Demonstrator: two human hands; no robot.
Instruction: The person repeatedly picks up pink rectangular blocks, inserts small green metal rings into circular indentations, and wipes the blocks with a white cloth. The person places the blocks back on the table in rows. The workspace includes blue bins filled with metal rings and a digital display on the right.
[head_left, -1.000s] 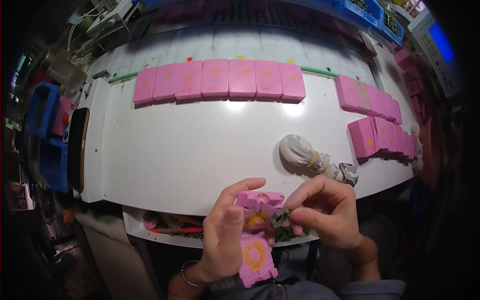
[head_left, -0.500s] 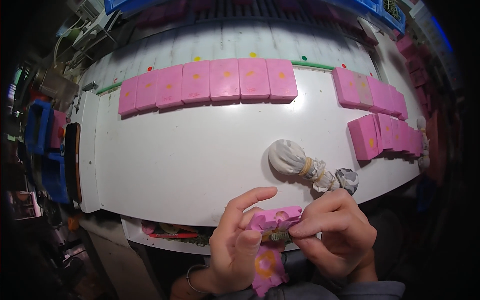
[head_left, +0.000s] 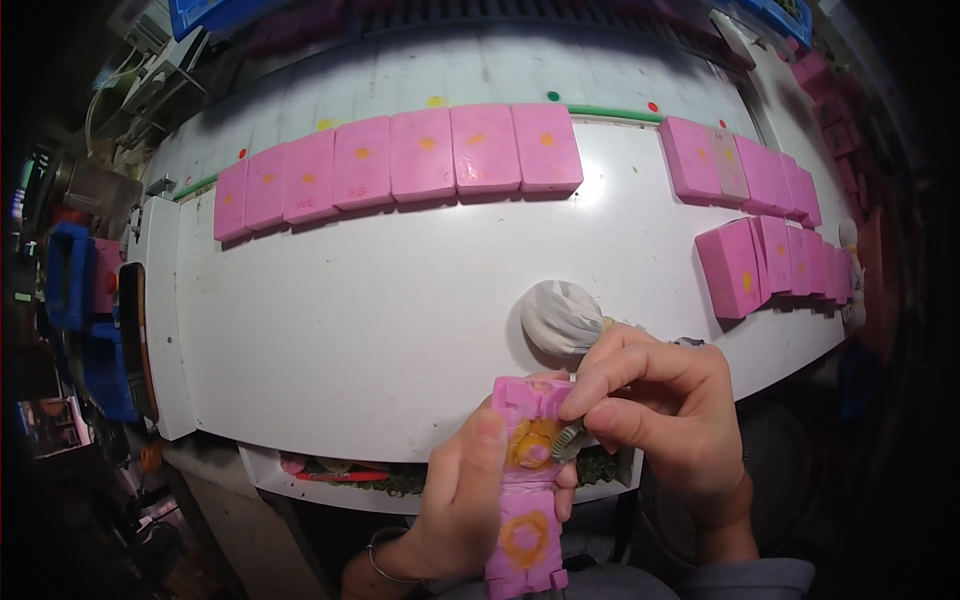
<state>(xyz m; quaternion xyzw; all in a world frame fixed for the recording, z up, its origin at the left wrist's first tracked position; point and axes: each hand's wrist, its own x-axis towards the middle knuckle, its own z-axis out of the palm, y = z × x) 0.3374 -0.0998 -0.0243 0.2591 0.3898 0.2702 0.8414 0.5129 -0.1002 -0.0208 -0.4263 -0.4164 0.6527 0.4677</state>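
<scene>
My left hand (head_left: 470, 475) is closed around an opened pink mould (head_left: 526, 505), its thumb along the near side and fingers behind. Two halves lie one above the other, each with a yellow-stained round cavity. At the upper cavity, my right hand (head_left: 655, 405) pinches a small grey-green ridged piece (head_left: 568, 440) between thumb and fingers. Whether that piece is fully out of the cavity cannot be made out. Just beyond my right hand, a cloth-wrapped bundle (head_left: 560, 318) with a round head lies on the white table (head_left: 380, 310), partly hidden by the hand.
A row of pink blocks (head_left: 423, 155) with yellow marks stands along the table's far side. Two shorter rows of pink blocks (head_left: 730, 270) stand at the right. Behind runs a pale belt (head_left: 380, 75) with coloured dots. Below the table edge is an open drawer (head_left: 400, 500) with green bits.
The mould has turned so both cavities face up. My right hand has shifted slightly, tilting the ridged piece and covering more of the cloth bundle. The belt's dots have moved left.
</scene>
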